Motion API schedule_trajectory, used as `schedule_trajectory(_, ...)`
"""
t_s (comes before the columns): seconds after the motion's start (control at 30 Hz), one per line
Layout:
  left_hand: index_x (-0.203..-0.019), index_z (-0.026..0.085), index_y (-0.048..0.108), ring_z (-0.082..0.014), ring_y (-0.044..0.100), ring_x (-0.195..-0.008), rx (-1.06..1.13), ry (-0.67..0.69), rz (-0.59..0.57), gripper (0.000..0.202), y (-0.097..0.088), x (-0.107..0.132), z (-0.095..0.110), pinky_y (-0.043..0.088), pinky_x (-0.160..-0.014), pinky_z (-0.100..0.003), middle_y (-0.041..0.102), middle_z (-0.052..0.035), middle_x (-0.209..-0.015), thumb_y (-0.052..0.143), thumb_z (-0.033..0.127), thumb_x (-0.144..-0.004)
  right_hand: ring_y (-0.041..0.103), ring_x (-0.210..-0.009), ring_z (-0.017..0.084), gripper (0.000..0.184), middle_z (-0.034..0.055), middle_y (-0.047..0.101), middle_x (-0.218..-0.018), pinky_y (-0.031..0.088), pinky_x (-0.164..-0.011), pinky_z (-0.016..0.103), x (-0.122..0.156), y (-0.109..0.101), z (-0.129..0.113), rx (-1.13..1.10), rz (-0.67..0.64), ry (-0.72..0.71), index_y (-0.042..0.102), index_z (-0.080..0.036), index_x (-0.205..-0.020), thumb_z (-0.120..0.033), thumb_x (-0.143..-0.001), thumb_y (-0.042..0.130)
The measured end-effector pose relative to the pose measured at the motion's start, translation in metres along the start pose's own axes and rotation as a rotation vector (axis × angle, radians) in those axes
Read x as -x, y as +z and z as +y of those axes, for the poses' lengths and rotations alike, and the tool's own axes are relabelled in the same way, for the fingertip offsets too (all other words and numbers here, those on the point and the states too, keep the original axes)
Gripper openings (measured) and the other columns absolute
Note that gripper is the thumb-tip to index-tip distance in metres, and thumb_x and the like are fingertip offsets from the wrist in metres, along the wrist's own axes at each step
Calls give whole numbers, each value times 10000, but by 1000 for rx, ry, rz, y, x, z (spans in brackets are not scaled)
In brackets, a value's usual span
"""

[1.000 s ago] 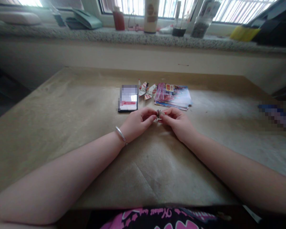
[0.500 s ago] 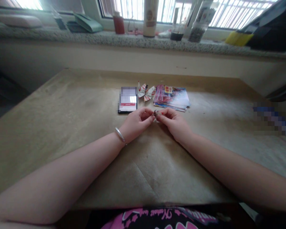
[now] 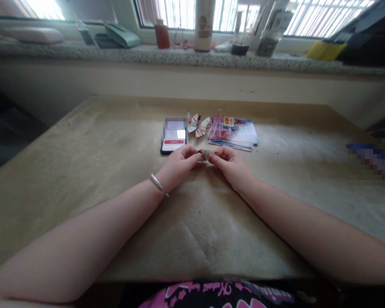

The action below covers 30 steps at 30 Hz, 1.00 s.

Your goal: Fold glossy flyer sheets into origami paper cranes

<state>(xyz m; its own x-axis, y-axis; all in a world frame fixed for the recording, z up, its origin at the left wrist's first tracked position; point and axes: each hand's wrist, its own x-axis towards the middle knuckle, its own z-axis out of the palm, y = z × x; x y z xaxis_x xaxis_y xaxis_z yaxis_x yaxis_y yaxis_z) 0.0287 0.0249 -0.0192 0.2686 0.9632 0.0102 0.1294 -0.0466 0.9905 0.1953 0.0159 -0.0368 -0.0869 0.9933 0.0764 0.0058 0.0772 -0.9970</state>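
Note:
A tiny folded piece of paper (image 3: 205, 154) sits between my two hands just above the brown paper-covered table (image 3: 83, 171). My left hand (image 3: 178, 167), a silver bangle on its wrist, pinches the paper's left side. My right hand (image 3: 231, 164) pinches its right side. Both sets of fingers are curled tight and hide most of the piece. Just beyond my hands lie two folded paper cranes (image 3: 198, 124), a phone (image 3: 174, 136) to their left and a stack of colourful printed sheets (image 3: 233, 132) to their right.
A stone window ledge (image 3: 179, 55) runs across the back with a red jar (image 3: 162, 35), a tall bottle (image 3: 204, 23), a cup (image 3: 239, 47) and a green case (image 3: 122, 35). A blurred blue object (image 3: 374, 158) lies at the right of the table.
My hands stayed together on the small paper and shifted slightly left, working it between the fingertips. The view tipped down a little. Nothing else on the table moved.

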Motion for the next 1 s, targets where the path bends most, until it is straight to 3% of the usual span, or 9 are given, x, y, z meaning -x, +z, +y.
schedule_trajectory(0.33,-795,132,617,-115,585,-705,-165,0,13,141,-1,2,9,462,-687,-243,643,-10,-768,637,267,-759,568,-627,116,362,-21,654,-688,391,-600,259,2,-2,-4,-68,-33,66,571,-209,-681,-471,-581,799)
schedule_trajectory(0.6,-750,140,581,-104,580,-660,-133,20,55,121,0,1,5,451,-631,-225,629,3,-710,638,246,-759,572,-613,108,356,-41,619,-640,429,-612,255,2,-4,-3,-110,-4,81,501,-211,-696,-436,-636,770)
schedule_trajectory(0.77,-687,159,506,-87,545,-583,-101,2,138,153,0,1,4,412,-559,-204,578,32,-635,639,215,-736,582,-655,96,340,-61,599,-653,492,-714,275,1,-4,-2,-231,9,84,480,-213,-697,-406,-641,755)
schedule_trajectory(1.0,-687,156,505,-75,523,-581,-94,11,117,168,2,2,4,401,-565,-203,571,33,-650,647,233,-737,578,-682,98,311,-68,573,-683,499,-729,275,-1,-4,0,-277,38,95,474,-220,-696,-386,-643,731)
